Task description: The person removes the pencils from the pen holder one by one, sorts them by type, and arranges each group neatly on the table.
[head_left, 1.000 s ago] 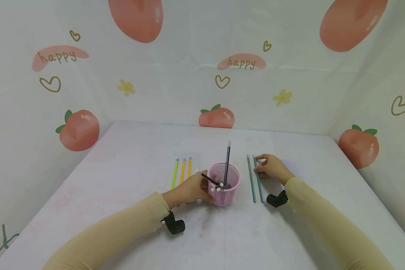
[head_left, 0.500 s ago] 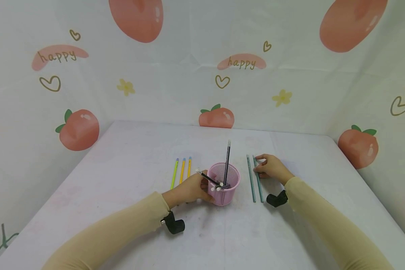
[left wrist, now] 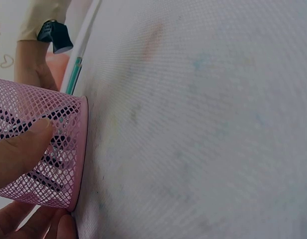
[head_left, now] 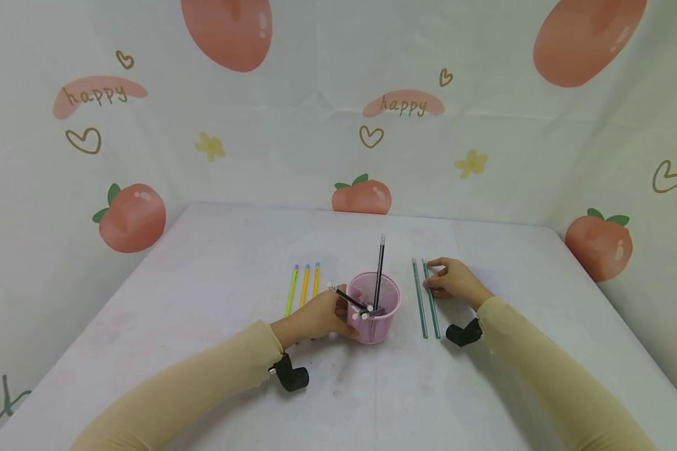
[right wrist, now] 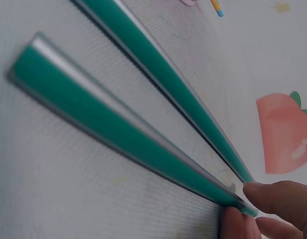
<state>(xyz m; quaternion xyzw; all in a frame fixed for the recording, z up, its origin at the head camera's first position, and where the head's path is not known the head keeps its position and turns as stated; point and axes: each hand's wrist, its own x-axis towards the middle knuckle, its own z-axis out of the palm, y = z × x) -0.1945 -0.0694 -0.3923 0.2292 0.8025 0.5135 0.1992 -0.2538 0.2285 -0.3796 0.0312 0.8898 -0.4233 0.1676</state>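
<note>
In the head view my left hand (head_left: 316,315) grips a pink mesh pencil cup (head_left: 373,329) from its left side. The left wrist view shows the thumb (left wrist: 24,152) on the mesh and the fingers on the cup's other side. Several black pencils with white ends stand in it; one black pencil (head_left: 380,269) rises upright and another leans left over the rim. To the right lie two green pencils, side by side. My right hand (head_left: 456,280) pinches the right-hand green pencil (right wrist: 108,122) near its far end, while the left-hand green pencil (right wrist: 173,87) lies beside it, apart.
Left of the cup lie a yellow-green pencil (head_left: 291,291) and two orange-yellow pencils (head_left: 305,285), their near ends behind the left hand. All rest on a white table (head_left: 338,407) against a fruit-printed backdrop (head_left: 293,125). Each wrist carries a small black camera (head_left: 292,376).
</note>
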